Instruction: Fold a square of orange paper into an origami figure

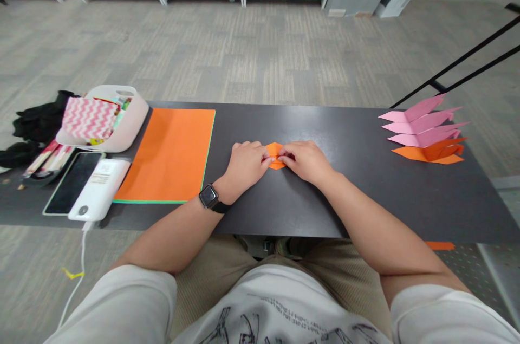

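A small folded piece of orange paper (276,164) lies on the dark table in front of me. My left hand (248,162) pinches its left edge between thumb and fingers. From the other side, my right hand (305,161) grips the right edge the same way. The fingertips of both hands almost meet over the paper and hide part of its folds. To the left lies a stack of orange sheets (173,154) with a green edge showing beneath. On the right stand several folded pink paper figures (426,122) and an orange folded figure (430,153) in a row.
At the table's left are a white basket (138,116) with a pink zigzag-patterned packet, a phone (73,184), a white power bank (97,187) with a cable, and black cloth (44,119). A strip of orange paper (441,246) shows below the table's front edge.
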